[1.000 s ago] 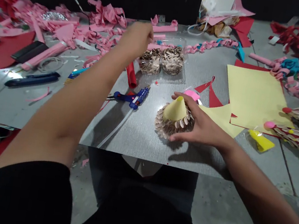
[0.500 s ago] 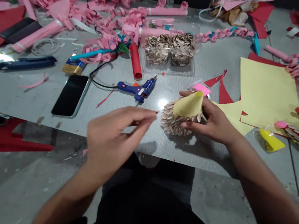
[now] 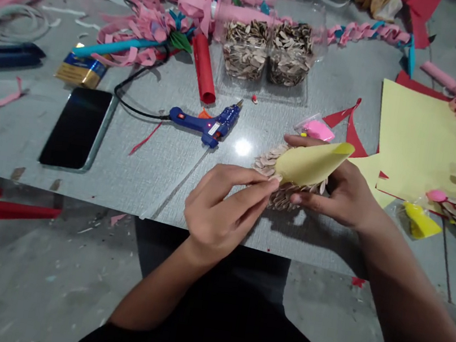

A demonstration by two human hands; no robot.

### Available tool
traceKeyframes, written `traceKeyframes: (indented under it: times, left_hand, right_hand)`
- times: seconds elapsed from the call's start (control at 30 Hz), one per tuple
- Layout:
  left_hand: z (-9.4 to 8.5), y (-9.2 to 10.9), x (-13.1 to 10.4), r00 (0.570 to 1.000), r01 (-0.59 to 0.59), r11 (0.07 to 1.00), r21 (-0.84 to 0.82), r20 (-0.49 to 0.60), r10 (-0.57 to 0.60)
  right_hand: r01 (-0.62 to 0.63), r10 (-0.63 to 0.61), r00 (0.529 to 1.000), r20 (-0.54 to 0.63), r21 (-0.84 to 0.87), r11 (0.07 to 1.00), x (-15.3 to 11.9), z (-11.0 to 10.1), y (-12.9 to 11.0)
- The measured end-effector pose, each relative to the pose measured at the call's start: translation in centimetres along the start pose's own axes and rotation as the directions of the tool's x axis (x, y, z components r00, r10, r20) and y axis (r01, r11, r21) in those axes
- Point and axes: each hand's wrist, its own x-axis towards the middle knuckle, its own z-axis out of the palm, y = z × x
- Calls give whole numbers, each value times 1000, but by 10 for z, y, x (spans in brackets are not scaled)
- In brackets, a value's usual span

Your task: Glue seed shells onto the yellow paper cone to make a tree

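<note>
1. Yellow paper cone [image 3: 312, 163]: located just in from the near edge of the table [image 3: 137, 177], leaning, its tip directed to the right. Overlapping pale flakes ring its wide end. Whether that end rests on the table, I cannot tell.
2. Right hand [image 3: 348, 195]: clamped around the cone, thumb on the flakes at the near side, other fingers partly hidden behind it.
3. Left hand [image 3: 222, 210]: thumb and fingers pinched together on a small pale flake [image 3: 277, 178], held against the cone's flaked band.
4. Glue gun [image 3: 203, 124]: lying left of the cone, nozzle directed toward the far edge, a small light showing on its body, black cord running off left.
5. Phone [image 3: 78, 128]: lying flat close to the near edge, left of the glue gun, screen dark.
6. Clear plastic box [image 3: 263, 89]: beyond the glue gun, toward the far edge; holds two side-by-side heaps of flakes. A red paper tube [image 3: 204, 70] lies just left of it.
7. Yellow sheet [image 3: 421, 140]: flat, right of the cone, partly over red paper.
</note>
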Motion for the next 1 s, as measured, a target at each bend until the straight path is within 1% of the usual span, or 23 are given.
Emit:
traceKeyframes:
  times: [0.17,0.33,0.5,0.67,0.77,0.9,1.0]
  left_hand:
    - [-1,-2,-2,997,-21,999,-40,73,24]
    - [-2,-1,-4,995,-18,1000,-3,103,18]
    - [2,3,-5,996,6,1000,18,88,-8]
    - [8,5,-5,998,35,999,-12,50,-35]
    - [9,6,-3,999,37,999,4,40,-37]
    - [6,7,1,997,41,999,30,58,-42]
    - [3,5,2,996,16,999,35,91,-19]
  right_hand:
    - [-32,32,999,-6,-6,999,-1,-1,-2]
    - [-28,28,1000,-2,-2,1000,0,1,-3]
    - [-38,39,999,-21,21,999,2,1,-5]
    - [-29,29,1000,-5,17,999,3,-1,-4]
    - [-27,27,1000,-1,19,999,3,0,-3]
    - [3,-2,1000,-22,26,1000,3,2,-1]
    - [-1,1,1000,-30,18,1000,3,3,0]
